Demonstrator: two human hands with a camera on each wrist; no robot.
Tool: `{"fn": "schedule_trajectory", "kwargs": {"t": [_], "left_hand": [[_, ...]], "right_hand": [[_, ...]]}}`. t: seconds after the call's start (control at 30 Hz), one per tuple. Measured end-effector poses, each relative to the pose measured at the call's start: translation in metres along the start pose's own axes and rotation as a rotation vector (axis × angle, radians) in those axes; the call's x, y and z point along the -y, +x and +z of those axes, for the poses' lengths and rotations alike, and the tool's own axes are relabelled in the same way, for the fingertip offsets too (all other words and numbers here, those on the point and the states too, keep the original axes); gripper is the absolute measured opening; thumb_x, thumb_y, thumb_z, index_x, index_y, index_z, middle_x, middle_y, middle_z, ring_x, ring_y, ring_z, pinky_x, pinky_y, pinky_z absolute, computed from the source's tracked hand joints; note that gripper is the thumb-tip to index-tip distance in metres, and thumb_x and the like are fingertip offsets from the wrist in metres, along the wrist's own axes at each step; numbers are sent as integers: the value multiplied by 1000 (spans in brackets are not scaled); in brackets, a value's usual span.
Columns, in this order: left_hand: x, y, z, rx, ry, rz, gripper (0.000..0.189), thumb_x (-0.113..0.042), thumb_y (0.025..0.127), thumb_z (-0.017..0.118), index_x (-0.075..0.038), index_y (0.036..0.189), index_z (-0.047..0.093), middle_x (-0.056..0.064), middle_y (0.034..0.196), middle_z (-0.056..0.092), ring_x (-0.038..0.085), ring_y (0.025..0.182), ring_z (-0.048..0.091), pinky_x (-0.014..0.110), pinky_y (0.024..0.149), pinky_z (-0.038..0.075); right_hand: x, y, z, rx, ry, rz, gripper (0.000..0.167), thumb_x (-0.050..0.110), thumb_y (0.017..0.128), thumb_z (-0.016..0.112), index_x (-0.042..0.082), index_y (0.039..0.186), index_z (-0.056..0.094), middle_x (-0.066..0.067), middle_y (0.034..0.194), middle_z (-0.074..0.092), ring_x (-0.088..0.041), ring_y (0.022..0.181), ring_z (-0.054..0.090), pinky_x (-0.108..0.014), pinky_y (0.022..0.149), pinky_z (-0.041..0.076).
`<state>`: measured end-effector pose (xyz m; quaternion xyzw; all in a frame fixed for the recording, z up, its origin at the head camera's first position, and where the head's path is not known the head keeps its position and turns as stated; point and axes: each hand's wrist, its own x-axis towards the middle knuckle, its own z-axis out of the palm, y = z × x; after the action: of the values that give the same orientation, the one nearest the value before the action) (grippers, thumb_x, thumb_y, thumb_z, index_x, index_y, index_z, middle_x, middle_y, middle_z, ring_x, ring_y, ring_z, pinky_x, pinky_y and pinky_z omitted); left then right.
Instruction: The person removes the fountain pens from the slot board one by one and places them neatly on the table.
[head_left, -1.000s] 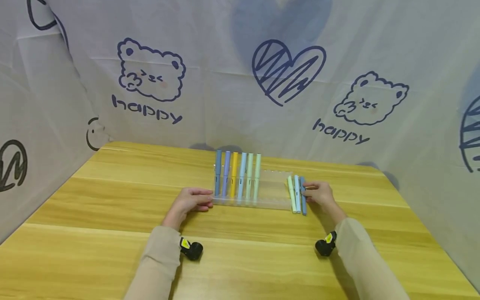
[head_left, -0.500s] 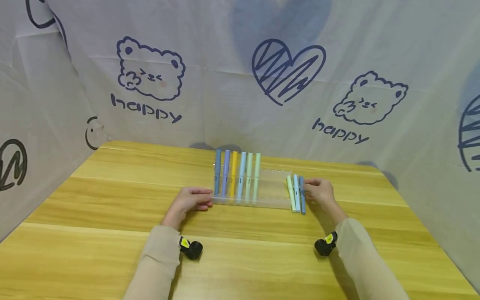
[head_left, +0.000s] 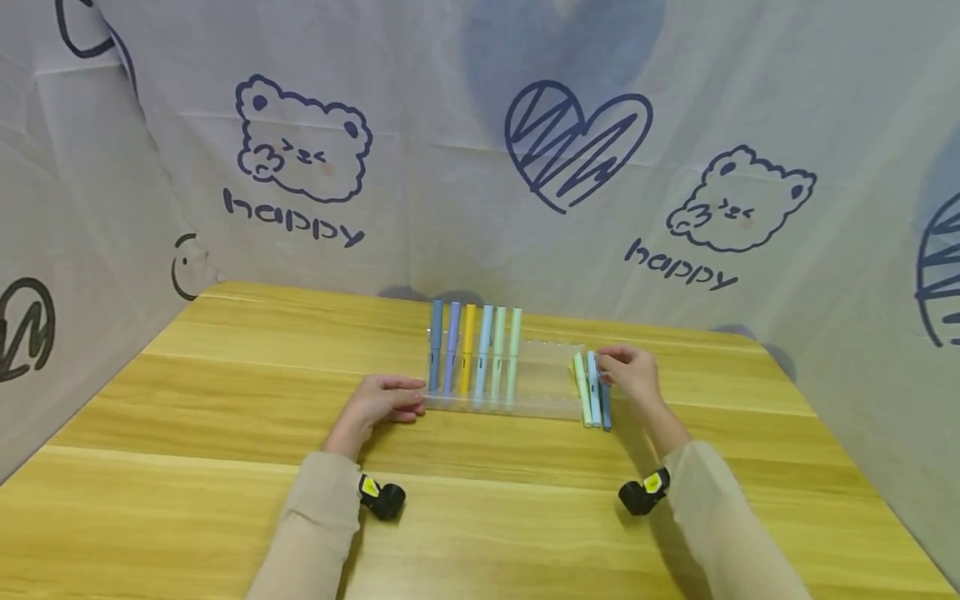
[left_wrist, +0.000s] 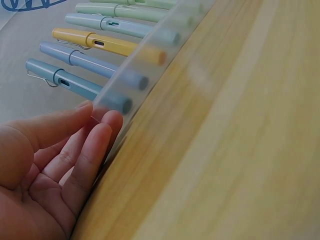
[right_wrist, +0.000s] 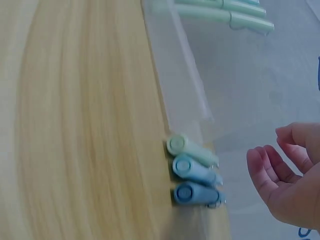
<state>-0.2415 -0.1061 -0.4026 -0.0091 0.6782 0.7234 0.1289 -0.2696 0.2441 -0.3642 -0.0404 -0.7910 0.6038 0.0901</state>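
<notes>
My left hand point(head_left: 386, 400) pinches the left end of a clear plastic pen stand point(head_left: 551, 367) between thumb and fingers. Several capped pens stand leaning in it: dark blue point(head_left: 436, 346), purple point(head_left: 452, 346), yellow point(head_left: 467, 350), light blue point(head_left: 485, 350) and pale green point(head_left: 513, 354). At the stand's right end, a pale green pen point(head_left: 582, 392), a light blue pen point(head_left: 594, 392) and a dark blue pen point(head_left: 607, 408) lie side by side. My right hand point(head_left: 632, 371) is over their far ends; in the right wrist view its loosely bent fingers point(right_wrist: 260, 170) hold nothing.
The wooden table point(head_left: 495, 525) spreads in front of the stand. A printed cloth point(head_left: 450, 183) hangs behind and at both sides. A black wrist camera point(head_left: 386, 500) sits on the left wrist, another camera point(head_left: 642, 496) on the right.
My right hand has moved left and slightly away from me, from the dark blue pen's side to over the loose pens' far ends. My left hand stays at the stand.
</notes>
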Motion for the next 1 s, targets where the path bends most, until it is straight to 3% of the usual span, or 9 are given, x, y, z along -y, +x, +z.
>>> {"fn": "schedule_trajectory", "kwargs": {"t": [0.2,0.23,0.37,0.6,0.73,0.83,1.0], "left_hand": [[1,1,1,-13,2,-6,32,7,82,58,16,112,52,12,75,65,14,62,62,24,59,55],[1,1,1,-12,2,-5,32,7,82,58,16,112,52,11,74,65,14,62,63,24,59,55],[2,1,1,-11,2,-5,33,7,82,58,16,112,52,10,74,65,14,62,63,24,58,55],[2,0,0,-9,4,-1,33,6,82,58,16,113,51,11,75,65,14,62,63,24,59,55],[2,0,0,-9,3,4,34,6,82,58,16,113,51,11,75,65,14,62,63,25,59,55],[2,0,0,-12,1,2,33,7,82,58,16,113,51,12,75,65,14,62,63,25,59,55],[2,0,1,-12,-1,-3,33,6,82,58,16,113,51,13,77,66,14,62,63,25,60,55]], "right_hand": [[-5,0,10,76,145,-71,17,0,80,61,-13,91,61,-4,73,61,-12,63,60,-25,56,55],[2,-4,14,63,116,-56,20,0,81,60,-15,94,59,-4,73,61,-12,64,60,-25,58,55],[-3,-2,23,96,141,-31,22,4,81,62,-11,96,61,-2,75,62,-10,66,61,-25,60,55],[11,-16,41,137,130,-76,22,-3,83,56,-20,97,54,-14,82,62,-16,70,62,-30,63,56],[13,-17,50,151,126,-44,15,-1,82,58,-11,93,60,-7,80,63,-14,72,63,-29,66,56],[15,-18,55,187,127,-63,17,-1,82,58,-12,94,60,-7,82,63,-14,73,63,-31,67,55],[21,-22,65,258,136,-109,24,-5,85,54,-21,103,52,-24,94,60,-19,79,63,-35,71,55]]}}
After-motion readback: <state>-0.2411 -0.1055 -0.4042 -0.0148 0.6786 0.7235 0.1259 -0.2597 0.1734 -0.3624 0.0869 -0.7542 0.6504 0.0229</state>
